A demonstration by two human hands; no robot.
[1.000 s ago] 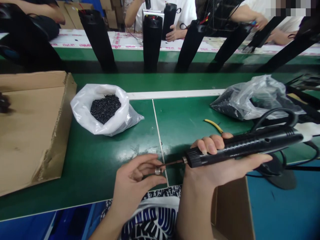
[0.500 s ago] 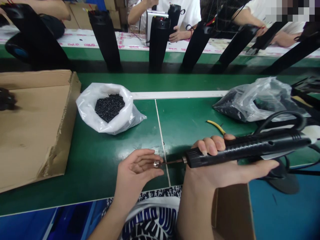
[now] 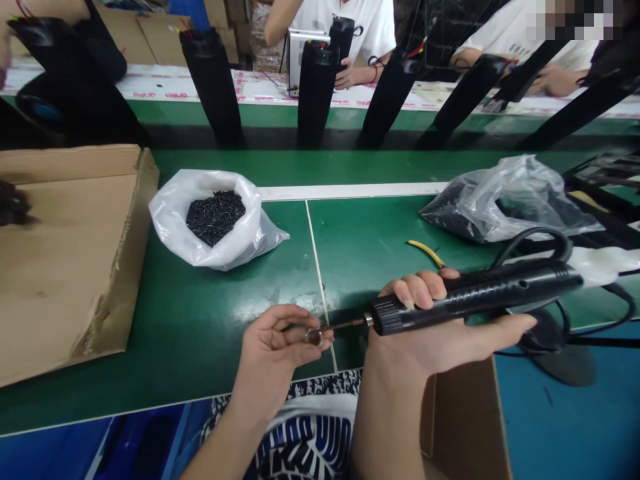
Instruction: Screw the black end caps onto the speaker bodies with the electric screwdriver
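Observation:
My right hand [image 3: 425,320] is wrapped round a black electric screwdriver [image 3: 480,293], held nearly level with its bit toward the left. Between the fingertips of my left hand [image 3: 280,340] is a small shiny metal ring [image 3: 314,336]. The thin bit [image 3: 345,325] of the screwdriver reaches the ring's edge; whether it carries a screw there I cannot tell. Beyond my left hand stands an open white plastic bag [image 3: 200,240] full of small black screws [image 3: 216,219].
A cardboard tray [image 3: 60,267] takes up the left. Yellow-handled pliers [image 3: 425,251] and a clear plastic bag [image 3: 500,200] of dark parts lie on the right. Several black tubes [image 3: 210,87] stand across the back of the green table [image 3: 270,287]; co-workers sit behind them.
The metal ring has turned in my left fingers, so its round opening now shows. The screwdriver's rear end has shifted slightly left. Across the table, a co-worker's raised arm has moved.

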